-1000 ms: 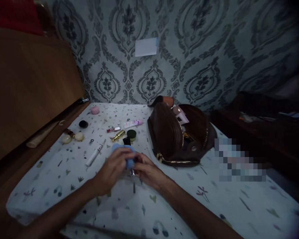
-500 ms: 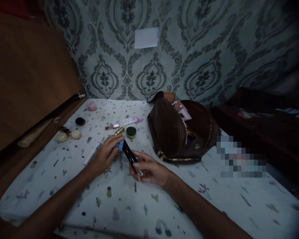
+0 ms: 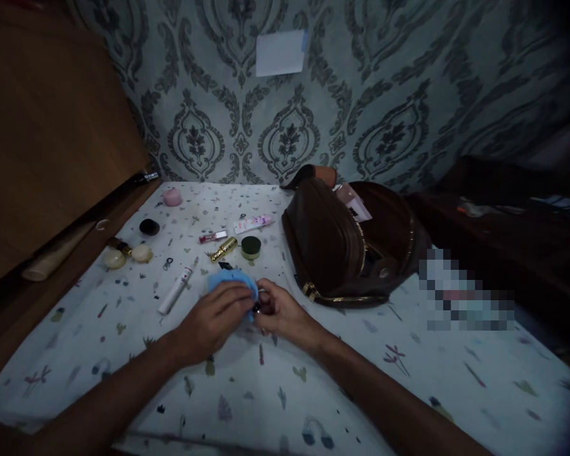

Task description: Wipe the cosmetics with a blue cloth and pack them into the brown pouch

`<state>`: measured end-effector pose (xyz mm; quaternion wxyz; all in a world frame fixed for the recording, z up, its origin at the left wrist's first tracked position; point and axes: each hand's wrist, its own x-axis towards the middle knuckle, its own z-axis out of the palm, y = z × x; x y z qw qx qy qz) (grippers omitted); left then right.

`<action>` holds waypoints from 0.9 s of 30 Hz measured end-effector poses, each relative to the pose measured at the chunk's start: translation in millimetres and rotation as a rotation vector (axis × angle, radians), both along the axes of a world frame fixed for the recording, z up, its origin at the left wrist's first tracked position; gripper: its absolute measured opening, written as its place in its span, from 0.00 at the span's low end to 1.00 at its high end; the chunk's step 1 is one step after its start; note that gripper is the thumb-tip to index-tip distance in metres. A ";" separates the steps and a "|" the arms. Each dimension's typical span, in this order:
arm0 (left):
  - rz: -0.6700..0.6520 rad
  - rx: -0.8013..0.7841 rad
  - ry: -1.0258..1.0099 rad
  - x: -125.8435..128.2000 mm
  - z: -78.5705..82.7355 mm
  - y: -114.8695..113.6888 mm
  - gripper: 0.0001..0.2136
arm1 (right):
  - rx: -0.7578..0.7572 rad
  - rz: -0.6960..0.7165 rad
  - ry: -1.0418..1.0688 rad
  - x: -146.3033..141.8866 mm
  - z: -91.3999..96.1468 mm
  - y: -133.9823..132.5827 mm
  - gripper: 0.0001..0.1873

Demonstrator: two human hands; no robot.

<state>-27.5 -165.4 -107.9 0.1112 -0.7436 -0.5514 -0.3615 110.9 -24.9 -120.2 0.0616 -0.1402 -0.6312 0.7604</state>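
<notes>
Over the patterned bedsheet (image 3: 313, 392), my left hand (image 3: 216, 316) is closed on a blue cloth (image 3: 230, 282) and presses it against a slim black tube (image 3: 256, 308). My right hand (image 3: 280, 310) grips the tube's lower end, and most of the tube is hidden under the cloth and fingers. The two hands touch each other just left of the open brown bag (image 3: 346, 247).
Small cosmetics lie beyond the hands: a white tube (image 3: 175, 291), gold lipstick (image 3: 224, 249), green jar (image 3: 251, 247), pink-and-white tube (image 3: 253, 223), red lip gloss (image 3: 213, 236), black lid (image 3: 149, 226), pink jar (image 3: 171, 197), two pale round pieces (image 3: 128, 256). A wooden headboard (image 3: 52, 139) stands left, dark furniture (image 3: 503, 215) right.
Half a second ago my left hand was apart, further out on the sheet, and the black tube showed in my right hand. Now the cloth is back over the tube.
</notes>
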 end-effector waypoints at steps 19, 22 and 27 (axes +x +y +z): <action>0.332 0.013 -0.129 -29.3 -0.6 3.1 0.08 | 0.346 -0.205 -0.001 2.8 -5.9 7.4 0.16; 0.140 0.012 -0.052 -14.5 1.3 3.1 0.10 | 0.452 -0.260 0.054 2.3 -9.3 5.4 0.14; 0.104 -0.164 0.097 -0.6 -2.9 6.5 0.13 | 0.454 -0.294 0.088 0.6 -11.9 3.9 0.08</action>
